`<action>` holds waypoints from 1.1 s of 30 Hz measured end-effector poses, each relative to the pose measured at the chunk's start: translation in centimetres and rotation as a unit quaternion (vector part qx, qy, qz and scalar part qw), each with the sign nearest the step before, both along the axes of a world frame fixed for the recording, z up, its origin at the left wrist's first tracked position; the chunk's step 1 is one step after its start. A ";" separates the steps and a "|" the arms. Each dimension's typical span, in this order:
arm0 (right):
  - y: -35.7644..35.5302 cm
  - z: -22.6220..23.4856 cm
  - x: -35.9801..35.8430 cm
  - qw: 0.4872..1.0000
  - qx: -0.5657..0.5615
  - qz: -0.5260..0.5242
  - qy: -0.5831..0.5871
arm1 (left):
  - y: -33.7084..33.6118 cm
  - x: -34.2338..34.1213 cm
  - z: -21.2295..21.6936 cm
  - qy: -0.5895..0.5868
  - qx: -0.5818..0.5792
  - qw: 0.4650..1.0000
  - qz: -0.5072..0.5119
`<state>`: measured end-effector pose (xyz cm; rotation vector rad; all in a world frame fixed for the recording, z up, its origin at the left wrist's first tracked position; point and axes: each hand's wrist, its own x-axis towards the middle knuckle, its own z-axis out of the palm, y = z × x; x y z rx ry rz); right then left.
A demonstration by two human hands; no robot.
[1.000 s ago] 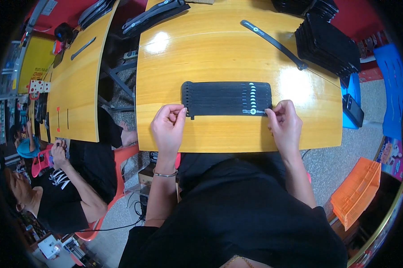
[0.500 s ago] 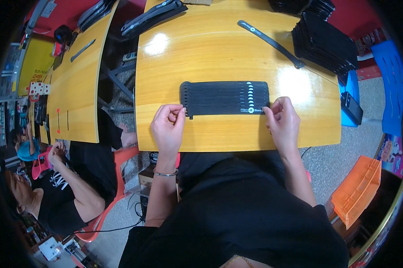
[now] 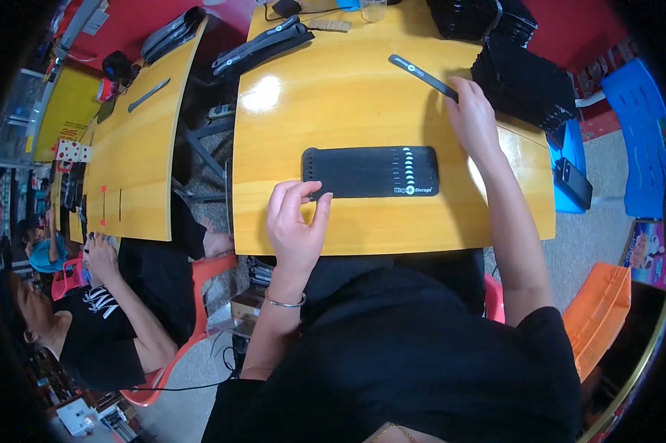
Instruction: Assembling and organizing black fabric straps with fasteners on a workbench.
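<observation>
- One bare left hand (image 3: pixel 296 214) is resting at the near left corner of an overlapped row of black straps (image 3: pixel 355 171); thumb and forefinger are standing a narrow gap apart, and whether they are pinching a strap cannot be told.
- That row is lying flat on the yellow desk (image 3: pixel 392 230), in front of the person, its white half-round marks lining up toward the right end. The left hand should be bracing the corner only lightly, so that no strap is sliding out of line.
- Farther out, the right hand (image 3: pixel 473 111) is curling over the near end of a loose dark strap (image 3: pixel 424 77); the angle is hiding how firmly it is holding on.
- For good control, thumb and fingers should be pinching that end squarely, since a thin strap is likely to be twisting in a one-edge hold.
- Just beyond, a tall black stack (image 3: pixel 521 85) is standing close to the right hand; the knuckles should be clearing it.
- Farthest away, a strap bundle (image 3: pixel 263 46) is lying at the desk's left side.
</observation>
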<state>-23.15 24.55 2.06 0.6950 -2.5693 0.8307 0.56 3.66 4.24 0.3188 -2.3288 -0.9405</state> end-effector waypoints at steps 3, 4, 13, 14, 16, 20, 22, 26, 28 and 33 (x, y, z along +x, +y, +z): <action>-1.5 -0.1 -2.3 0.995 0.068 -0.045 -0.057 | -0.2 0.4 0.7 -0.028 0.044 0.999 0.005; -1.9 0.0 -2.5 0.989 0.083 -0.065 -0.103 | -0.3 0.6 0.8 -0.025 0.096 0.995 -0.001; -3.4 5.9 2.1 0.992 -0.026 0.096 -0.073 | 2.1 -0.8 1.5 -0.032 0.241 0.964 -0.105; -3.5 7.3 4.0 0.992 -0.025 0.100 -0.074 | 2.5 -1.0 2.0 -0.032 0.253 0.958 -0.130; -3.9 9.6 7.7 0.910 -0.249 0.187 -0.273 | 3.1 -1.4 2.3 -0.011 0.239 0.961 -0.135; -2.8 9.4 11.0 0.793 -0.382 0.231 -0.414 | 3.7 -1.8 2.0 -0.003 0.287 0.941 -0.178; -2.2 8.7 12.0 0.793 -0.395 0.202 -0.418 | 3.8 -1.5 1.7 -0.020 0.333 0.926 -0.177; -0.5 6.0 12.8 0.765 -0.457 0.173 -0.421 | 2.6 -0.3 1.5 -0.052 0.406 0.898 -0.162; 0.7 4.8 12.8 0.789 -0.472 0.133 -0.372 | 1.7 0.4 1.1 -0.061 0.392 0.910 -0.121; 3.4 2.9 13.7 0.826 -0.408 0.095 -0.377 | -0.4 2.1 -0.2 -0.042 0.369 0.925 -0.078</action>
